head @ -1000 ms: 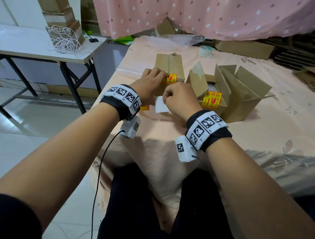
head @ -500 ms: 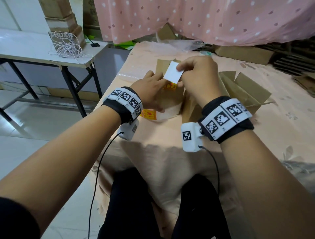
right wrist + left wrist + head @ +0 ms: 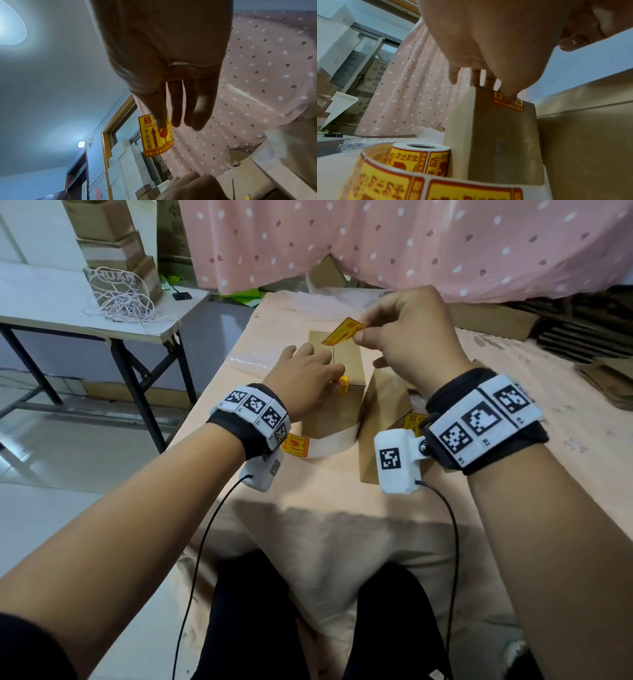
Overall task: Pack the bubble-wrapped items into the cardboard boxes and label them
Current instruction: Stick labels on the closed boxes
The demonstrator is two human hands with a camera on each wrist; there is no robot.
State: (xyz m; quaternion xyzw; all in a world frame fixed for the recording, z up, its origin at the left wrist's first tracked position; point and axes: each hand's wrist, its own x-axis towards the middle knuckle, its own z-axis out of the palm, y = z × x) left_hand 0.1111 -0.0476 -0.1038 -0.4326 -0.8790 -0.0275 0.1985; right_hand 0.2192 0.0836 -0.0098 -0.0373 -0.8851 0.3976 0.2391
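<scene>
A closed cardboard box (image 3: 347, 361) stands on the peach-covered table (image 3: 308, 484). My left hand (image 3: 313, 368) lies on its near top edge with straight fingers, and its fingertips (image 3: 509, 96) press a yellow label (image 3: 508, 104) stuck over that edge. My right hand (image 3: 361, 335) hovers above the box and pinches a loose yellow fragile label (image 3: 342, 332) (image 3: 155, 136) by one end. A label roll (image 3: 421, 157) sits left of the box, its strip (image 3: 322, 446) curling round the front. An open box (image 3: 385, 405) with a label (image 3: 412, 422) stands to the right.
A folding table (image 3: 102, 313) with a tangled cord (image 3: 120, 299) and stacked cartons (image 3: 109, 244) stands on the left. A pink dotted curtain (image 3: 411, 244) hangs behind. Bubble wrap (image 3: 246, 361) lies left of the box, flat cardboard (image 3: 493, 320) at the back right.
My right hand rose from the box's near edge with a label peeled off its backing, and now holds it yellow side up over the box. The left hand stayed on the box.
</scene>
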